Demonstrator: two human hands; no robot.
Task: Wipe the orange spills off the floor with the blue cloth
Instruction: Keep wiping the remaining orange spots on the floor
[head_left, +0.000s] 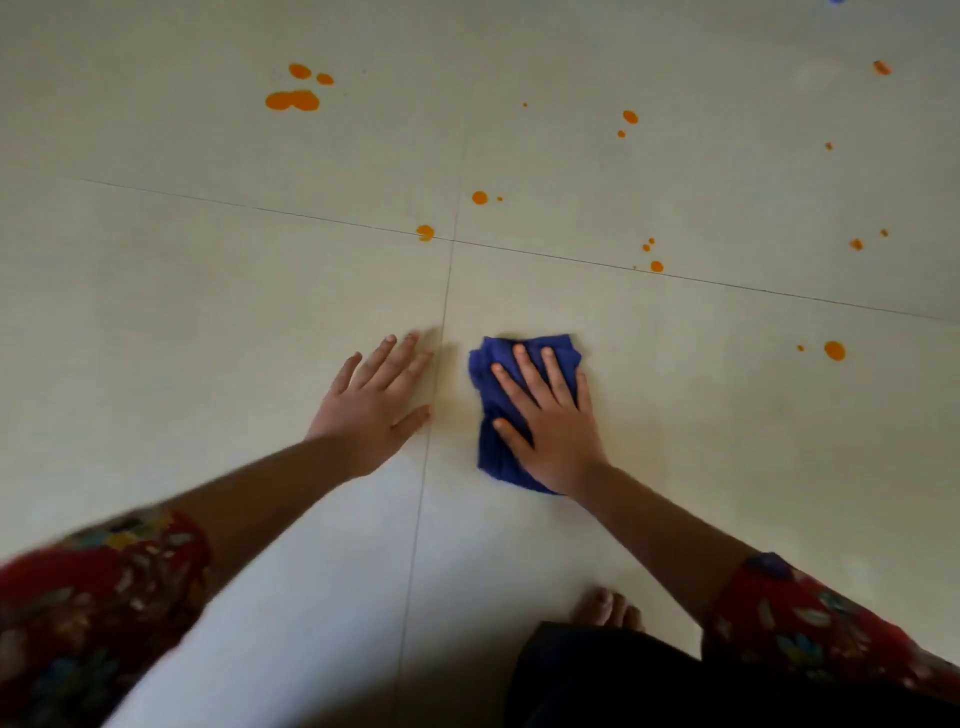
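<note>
Pressing blue cloth (494, 411) onto floor (727, 447), right hand (560, 434) flat

bare foot (605, 609) just above dark clothing (597, 680); red floral sleeves (810, 623) at lower corners.

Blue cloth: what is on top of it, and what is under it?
The right hand lies flat on the blue cloth, fingers straight, pressing it onto the pale floor tile. Whether an orange spill lies under the cloth cannot be seen, because the cloth covers that spot.
</note>
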